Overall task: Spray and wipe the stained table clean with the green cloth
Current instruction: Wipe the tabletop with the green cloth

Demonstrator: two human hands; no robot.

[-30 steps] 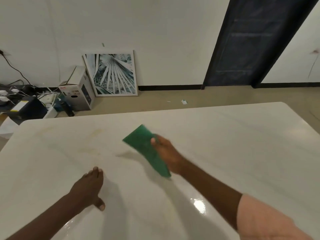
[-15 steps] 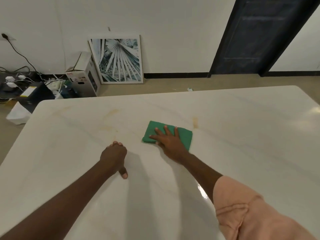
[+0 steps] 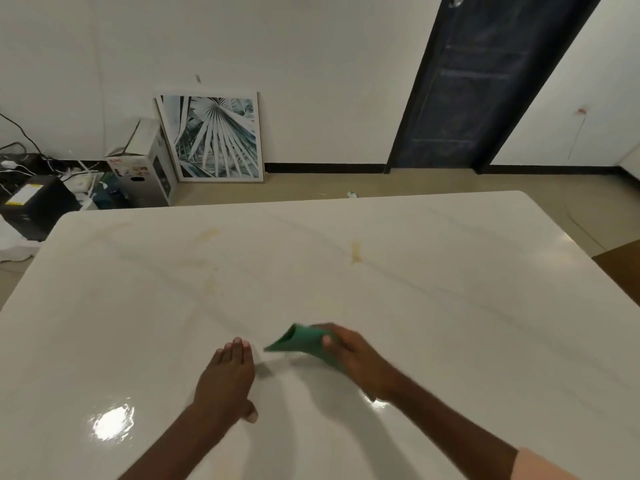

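The white marble table (image 3: 450, 323) fills the lower view and carries yellowish stains: one streak (image 3: 356, 252) at the far middle, fainter marks (image 3: 209, 233) toward the far left. My right hand (image 3: 353, 355) grips the green cloth (image 3: 298, 341), which is lifted and bunched, its free corner pointing left just above the tabletop. My left hand (image 3: 227, 375) lies flat on the table with straight fingers, a little left of the cloth. No spray bottle is in view.
Beyond the table's far edge stand a framed leaf picture (image 3: 211, 136) against the wall, a cardboard box (image 3: 145, 174), a black box (image 3: 33, 202) and cables on the floor. A dark door (image 3: 485, 81) is at the back right. Glare spots shine on the near tabletop.
The cloth lay flat under my right hand's spread fingers half a second ago; now that hand has pulled back toward me and holds the cloth bunched and lifted. My left hand has flattened.
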